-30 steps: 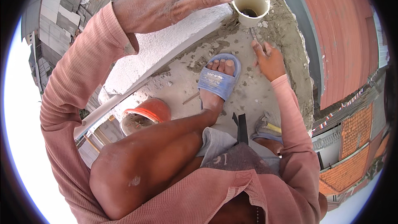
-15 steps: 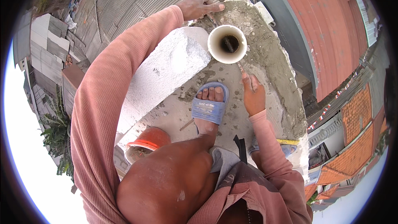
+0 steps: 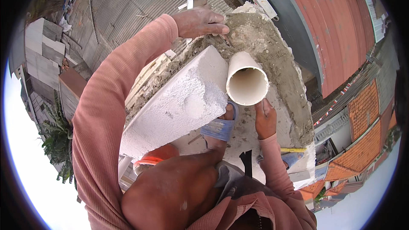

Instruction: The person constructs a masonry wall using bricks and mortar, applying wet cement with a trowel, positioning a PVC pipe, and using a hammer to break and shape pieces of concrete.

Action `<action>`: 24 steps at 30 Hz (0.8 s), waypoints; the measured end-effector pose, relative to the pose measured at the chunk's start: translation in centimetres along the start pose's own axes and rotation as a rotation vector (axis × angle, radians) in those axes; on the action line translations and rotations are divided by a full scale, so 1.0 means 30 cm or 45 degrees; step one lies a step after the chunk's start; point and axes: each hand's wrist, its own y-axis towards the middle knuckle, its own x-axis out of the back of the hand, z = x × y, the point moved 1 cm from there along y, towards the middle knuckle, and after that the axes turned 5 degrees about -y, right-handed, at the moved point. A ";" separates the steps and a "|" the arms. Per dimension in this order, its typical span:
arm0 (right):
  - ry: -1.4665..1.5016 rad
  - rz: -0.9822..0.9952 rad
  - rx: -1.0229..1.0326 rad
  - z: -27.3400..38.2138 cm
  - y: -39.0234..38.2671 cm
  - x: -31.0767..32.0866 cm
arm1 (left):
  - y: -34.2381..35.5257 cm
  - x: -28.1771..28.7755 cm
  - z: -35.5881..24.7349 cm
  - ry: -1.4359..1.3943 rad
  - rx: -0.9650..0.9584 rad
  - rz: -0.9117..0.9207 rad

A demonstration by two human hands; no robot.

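Observation:
A white plastic pipe (image 3: 247, 83) stands with its round mouth toward me, its far end by the wet grey mortar (image 3: 272, 44). Beyond it, my left hand (image 3: 200, 23) is closed, thumb pointing right, on a thin rusty rod (image 3: 226, 39) that shows only briefly below the fingers. My right hand (image 3: 266, 121) is closed close under the pipe's rim; the pipe hides its fingertips and what they hold. A pale, rough-faced block (image 3: 183, 100) lies just left of the pipe, covering part of my sandaled left foot (image 3: 219, 130).
An orange bucket (image 3: 157, 155) sits lower left beside my knee. A yellow-edged strip (image 3: 294, 149) lies by my right foot. The mortar-topped ledge drops off toward corrugated roofing (image 3: 123, 8) at left and a red roof (image 3: 336, 25) at right.
My view has shifted, so the pipe shows more of its side and its mouth appears lower and further right. The block covers more of my foot. My right hand appears lower, nearer the rim.

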 end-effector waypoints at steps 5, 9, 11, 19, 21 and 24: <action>0.022 0.030 0.112 -0.004 0.057 -0.018 | 0.017 0.027 0.134 -0.239 -0.242 -0.271; -0.155 0.009 0.151 0.002 0.035 -0.019 | -0.034 0.072 0.069 -0.220 -0.026 -0.157; 0.156 0.102 -0.191 0.043 0.015 -0.008 | -0.023 0.030 0.066 -0.135 -0.172 -0.154; -0.056 0.086 0.177 -0.009 0.091 -0.027 | -0.024 0.053 0.106 -0.372 -0.168 -0.133; 0.160 0.069 -0.218 -0.027 0.020 -0.016 | -0.017 0.046 0.075 -0.295 -0.131 -0.015; -0.341 0.173 0.258 -0.036 0.110 0.000 | 0.019 0.105 0.106 -0.225 -0.050 -0.012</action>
